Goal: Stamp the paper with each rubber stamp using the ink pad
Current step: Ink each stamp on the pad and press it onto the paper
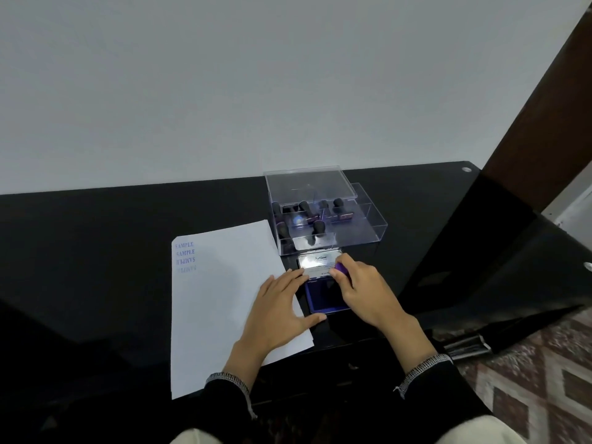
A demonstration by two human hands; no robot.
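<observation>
On the black worktop, near its front edge, the left hand lies flat with straight fingers on the paper's right edge, its fingertips and thumb touching the open ink pad. The right hand curls round a purple stamp over the pad. Toward the back edge, a clear box holds more stamps.

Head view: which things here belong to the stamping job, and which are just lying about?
Job:
paper, already stamped SAMPLE
ink pad, lid up
purple stamp, gripped by right hand
stamps in clear box
left hand, flat on the paper

Lying about:
black table
patterned rug
</observation>
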